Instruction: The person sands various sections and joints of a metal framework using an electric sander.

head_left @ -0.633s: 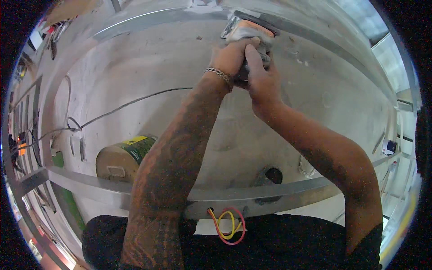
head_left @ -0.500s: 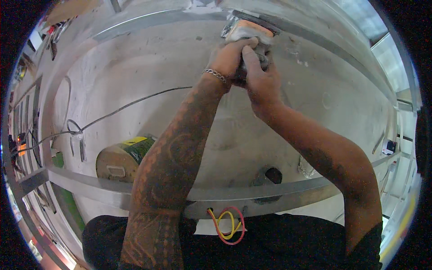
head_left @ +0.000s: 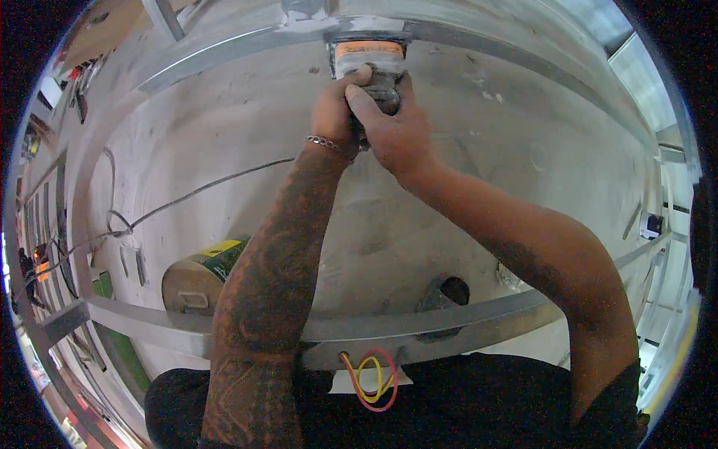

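While the tool (head_left: 369,60) is clasped by left hand (head_left: 334,116) and right hand (head_left: 400,135), it is shifted leftward along the beam (head_left: 254,45); fresh stretch apparently reached.

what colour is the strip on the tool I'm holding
The tool's strip is orange with dark markings, best seen in the head view.

Hands: 2, 12 o'clock, 1 left hand (head_left: 334,112), 1 right hand (head_left: 400,135). Handheld power tool (head_left: 381,64): 1, 12 o'clock. Chain bracelet (head_left: 321,141): 1, 11 o'clock. Can (head_left: 189,287): 1, 8 o'clock. Wire bundle (head_left: 359,374): 1, 6 o'clock.
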{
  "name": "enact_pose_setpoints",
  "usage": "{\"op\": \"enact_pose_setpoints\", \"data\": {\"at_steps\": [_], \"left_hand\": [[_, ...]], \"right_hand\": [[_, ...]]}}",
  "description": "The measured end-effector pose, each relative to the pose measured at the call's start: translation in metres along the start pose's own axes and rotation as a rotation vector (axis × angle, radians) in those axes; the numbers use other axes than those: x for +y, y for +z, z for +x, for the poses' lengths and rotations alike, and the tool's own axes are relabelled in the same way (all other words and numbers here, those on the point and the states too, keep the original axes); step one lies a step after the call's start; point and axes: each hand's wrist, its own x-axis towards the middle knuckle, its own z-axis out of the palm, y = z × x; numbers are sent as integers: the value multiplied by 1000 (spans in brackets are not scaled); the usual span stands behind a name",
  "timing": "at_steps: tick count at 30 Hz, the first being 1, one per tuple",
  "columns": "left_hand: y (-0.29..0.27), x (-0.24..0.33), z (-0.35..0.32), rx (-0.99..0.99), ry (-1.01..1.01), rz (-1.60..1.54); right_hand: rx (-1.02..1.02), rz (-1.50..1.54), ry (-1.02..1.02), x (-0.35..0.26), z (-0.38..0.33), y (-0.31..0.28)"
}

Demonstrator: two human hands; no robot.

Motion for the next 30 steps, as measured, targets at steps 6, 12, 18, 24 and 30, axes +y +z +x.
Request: {"op": "enact_pose_setpoints", "data": {"at_steps": [6, 12, 18, 24, 30], "left_hand": [[-7, 7, -2, -39, -19, -26], [-8, 9, -6, 6, 4, 21], [-4, 14, -9, 33, 28, 16], [-2, 15, -7, 38, 16, 4], [-3, 10, -8, 91, 47, 10]], "right_hand": [[-9, -59, 11, -6, -2, 4], [-39, -138, 29, -8, -6, 7], [-22, -141, 37, -11, -7, 7], [-32, -171, 78, -15, -4, 7], [-18, -239, 142, -17, -9, 6]]}}
